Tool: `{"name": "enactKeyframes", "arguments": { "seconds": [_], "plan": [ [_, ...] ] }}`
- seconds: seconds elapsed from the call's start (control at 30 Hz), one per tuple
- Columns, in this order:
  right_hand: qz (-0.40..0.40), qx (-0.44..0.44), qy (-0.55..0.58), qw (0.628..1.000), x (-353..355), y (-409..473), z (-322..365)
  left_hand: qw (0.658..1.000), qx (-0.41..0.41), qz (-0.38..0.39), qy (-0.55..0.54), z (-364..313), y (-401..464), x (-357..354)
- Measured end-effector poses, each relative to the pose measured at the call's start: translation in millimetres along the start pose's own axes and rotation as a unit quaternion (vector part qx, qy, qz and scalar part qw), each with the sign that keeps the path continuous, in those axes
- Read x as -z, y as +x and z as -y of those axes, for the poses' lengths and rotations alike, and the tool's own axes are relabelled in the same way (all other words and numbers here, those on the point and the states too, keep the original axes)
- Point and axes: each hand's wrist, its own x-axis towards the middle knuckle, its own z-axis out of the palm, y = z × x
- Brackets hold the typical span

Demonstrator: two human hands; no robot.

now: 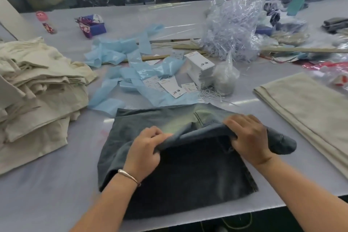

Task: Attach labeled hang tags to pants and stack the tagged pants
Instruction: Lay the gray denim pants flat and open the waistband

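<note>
A pair of dark washed denim pants (188, 175) lies folded at the table's front edge. My left hand (145, 149) grips a raised fold of the denim near its middle. My right hand (246, 137) grips the same fold further right, fingers curled over the cloth. White hang tags (174, 88) lie loose just beyond the pants, beside a white stack of tags (200, 68) and a tangle of white strings (211, 94).
A heap of cream pants (37, 88) sits at the left. Folded beige pants (308, 111) lie at the right. Light blue plastic scraps (120, 62) and a crumpled clear bag (231, 30) cover the grey table (47, 194) beyond the tags.
</note>
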Motion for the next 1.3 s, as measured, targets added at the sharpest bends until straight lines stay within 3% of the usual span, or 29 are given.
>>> {"name": "enactKeyframes", "arguments": {
  "seconds": [0.07,0.13,0.17,0.23,0.27,0.3,0.37,0.43,0.47,0.53,0.6,0.7,0.73,0.77,0.87,0.93,0.97,1.07,1.13,1.2,1.3],
  "plan": [
    [-0.021,0.032,0.034,0.999,7.1,-3.8,9.0,0.999,0.012,0.013,-0.045,6.3,5.8,25.2],
    [0.050,0.058,0.039,0.996,7.9,-24.3,21.1,0.973,0.090,0.206,-0.058,8.2,4.5,35.1],
    [0.159,0.070,0.036,0.984,5.1,-36.9,25.9,0.929,0.144,0.336,-0.057,8.0,2.0,30.8],
    [0.453,0.033,0.050,0.890,0.0,-56.2,25.7,0.839,0.224,0.495,-0.033,3.2,-6.9,8.8],
    [0.524,-0.012,0.084,0.847,-0.7,-61.9,17.5,0.828,0.242,0.506,0.008,-0.1,-11.1,-5.8],
    [0.546,-0.056,0.132,0.826,1.3,-63.1,7.1,0.841,0.262,0.470,0.045,-2.6,-13.1,-19.8],
    [0.469,-0.129,0.179,0.855,9.6,-64.3,-14.6,0.896,0.307,0.309,0.089,-6.0,-8.9,-42.0],
    [0.289,-0.237,0.095,0.923,14.4,-78.0,-45.2,0.940,0.316,0.125,0.041,-15.8,-1.2,-60.5],
    [0.222,-0.321,0.025,0.920,17.6,-87.2,-58.3,0.952,0.297,0.072,-0.007,-21.1,2.8,-69.8],
    [0.199,-0.525,-0.008,0.828,22.9,-103.5,-75.3,0.962,0.253,0.081,-0.065,-34.7,9.3,-88.9],
    [0.241,-0.662,0.109,0.701,21.4,-111.0,-81.7,0.958,0.250,0.133,-0.038,-39.5,8.5,-109.2],
    [0.193,-0.700,0.349,0.593,19.8,-103.0,-81.4,0.948,0.262,0.171,0.054,-39.7,12.2,-124.1],
    [0.167,-0.687,0.405,0.580,20.3,-94.7,-76.5,0.946,0.269,0.169,0.070,-42.7,15.5,-124.9],
    [0.142,-0.658,0.427,0.603,20.1,-88.4,-71.6,0.948,0.275,0.147,0.063,-46.3,18.4,-125.6],
    [0.135,-0.504,0.326,0.788,25.0,-66.0,-43.8,0.970,0.242,-0.008,-0.029,-70.5,25.4,-125.1],
    [0.206,-0.333,0.206,0.897,27.8,-58.6,-20.2,0.960,0.230,-0.017,-0.161,-96.0,33.2,-127.2],
    [0.256,-0.252,0.148,0.921,27.6,-57.8,-8.7,0.938,0.250,0.012,-0.240,-108.9,38.6,-130.1],
    [0.334,-0.121,0.041,0.934,25.1,-67.4,7.7,0.890,0.324,0.066,-0.314,-121.9,49.5,-143.1],
    [0.346,-0.125,0.110,0.924,29.3,-75.4,-2.3,0.861,0.379,0.046,-0.336,-115.7,51.2,-150.1],
    [0.312,-0.198,0.205,0.906,33.8,-84.2,-20.5,0.796,0.438,0.044,-0.415,-109.1,47.3,-155.6],
    [0.257,-0.360,0.208,0.872,35.2,-98.7,-56.8,0.729,0.486,0.028,-0.481,-104.0,41.9,-162.1]
  ]
}}
